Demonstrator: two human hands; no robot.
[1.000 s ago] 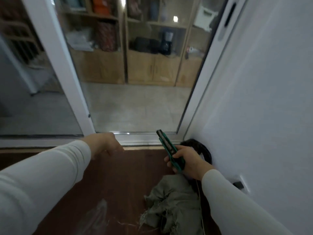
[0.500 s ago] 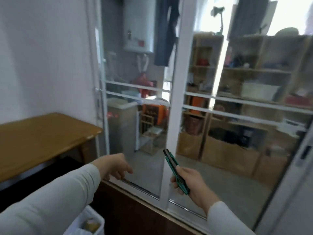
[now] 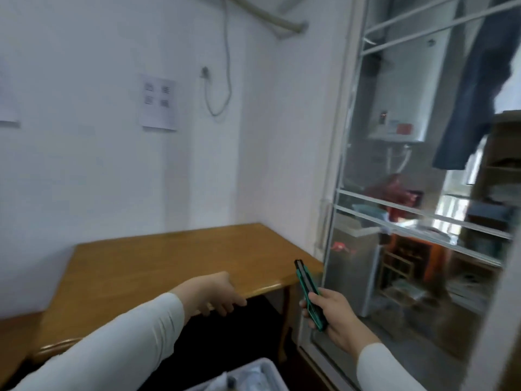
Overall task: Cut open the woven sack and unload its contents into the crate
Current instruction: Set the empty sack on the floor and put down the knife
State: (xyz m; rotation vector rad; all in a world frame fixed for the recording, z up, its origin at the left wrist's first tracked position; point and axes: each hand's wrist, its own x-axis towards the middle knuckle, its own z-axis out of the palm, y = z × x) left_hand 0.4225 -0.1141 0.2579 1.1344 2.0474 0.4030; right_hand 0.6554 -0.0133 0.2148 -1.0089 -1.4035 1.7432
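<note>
Crate (image 3: 269, 372) rim at 6 o'clock; sack out of view. My right grip (image 3: 335, 314) clasps the green utility knife (image 3: 306, 283); left grip (image 3: 214, 292) empty, relaxed. I'd keep the blade pointed away.

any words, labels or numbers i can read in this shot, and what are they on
Nothing here reads clearly.
Sheet on the wall: four large characters in two rows, too blurred to read.
Sheet at the left edge: no print shows.
Water heater: red label and small red display, both too blurred.
Green utility knife in the right hand: no lettering visible.
</note>
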